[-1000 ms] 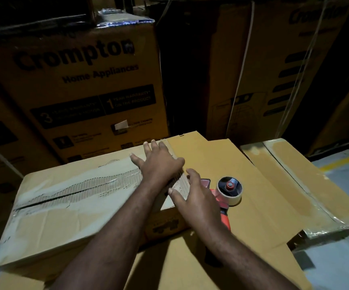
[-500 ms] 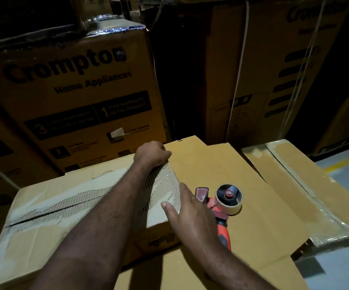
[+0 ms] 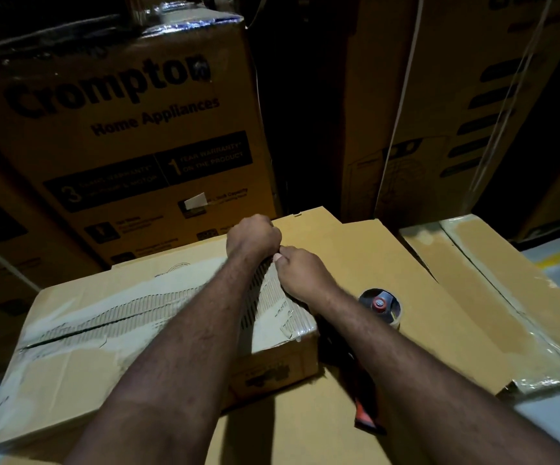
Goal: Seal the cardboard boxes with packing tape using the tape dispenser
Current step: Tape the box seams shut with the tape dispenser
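We note L hand (image 3: 253, 238) curled over box (image 3: 70, 380) far corner. R hand (image 3: 300, 273) apparently pinches tape (image 3: 171, 305) end there. Dispenser (image 3: 381, 307) lies on sheet (image 3: 355, 250), just R of box.

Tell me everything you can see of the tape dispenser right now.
The tape dispenser lies on its side on the flat cardboard sheet, just right of the taped box. Its tape roll, pale-edged with a dark hub and red centre cap, faces up. The orange-red grip points toward the camera. The right forearm crosses above its middle, hiding frame and blade. The left hand and right hand are at the box, not on it.
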Demonstrator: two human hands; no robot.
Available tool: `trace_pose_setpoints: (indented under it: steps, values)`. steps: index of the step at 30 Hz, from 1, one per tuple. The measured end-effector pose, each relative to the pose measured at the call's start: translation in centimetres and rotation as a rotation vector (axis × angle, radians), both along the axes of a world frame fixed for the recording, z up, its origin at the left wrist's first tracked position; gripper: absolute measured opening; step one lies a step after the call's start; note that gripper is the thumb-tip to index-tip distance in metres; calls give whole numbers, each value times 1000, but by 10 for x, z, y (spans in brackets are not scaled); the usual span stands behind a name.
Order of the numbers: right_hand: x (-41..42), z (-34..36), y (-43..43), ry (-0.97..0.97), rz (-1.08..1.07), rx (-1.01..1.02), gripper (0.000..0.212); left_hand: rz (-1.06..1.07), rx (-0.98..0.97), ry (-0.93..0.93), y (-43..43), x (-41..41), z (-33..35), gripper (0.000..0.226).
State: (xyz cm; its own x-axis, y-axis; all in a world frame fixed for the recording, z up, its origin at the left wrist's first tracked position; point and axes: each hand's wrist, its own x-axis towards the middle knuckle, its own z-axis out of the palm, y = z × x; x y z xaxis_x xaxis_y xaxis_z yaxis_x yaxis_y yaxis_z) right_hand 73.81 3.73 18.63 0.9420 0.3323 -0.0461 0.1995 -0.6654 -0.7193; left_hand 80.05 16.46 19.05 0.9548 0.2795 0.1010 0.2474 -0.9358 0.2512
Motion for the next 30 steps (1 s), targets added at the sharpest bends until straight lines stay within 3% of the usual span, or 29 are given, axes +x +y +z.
trace_pose_setpoints:
  steps: [10,16,19,24,27,30]
  values:
    - [-84,0,-40,-55,-72,-36,40,1,30,23,-5,0,-3,31]
    - [-111,-17,-58,-289,-135,-147,33,-11,11,-42,-10,-5,-3,33]
    - [-110,-19,-58,-326,-151,-160,41,-21,-113,-22,-4,-6,3,37]
    - [-113,-10,-60,-301,-150,-115,52,-107,-540,44,25,-25,37,58]
    - [-115,-1,-59,-267,-106,-172,59,-163,-443,-17,52,-62,52,52]
    - [-113,11,-50,-367,-5,-170,68,-99,-190,-4,88,-111,53,47]
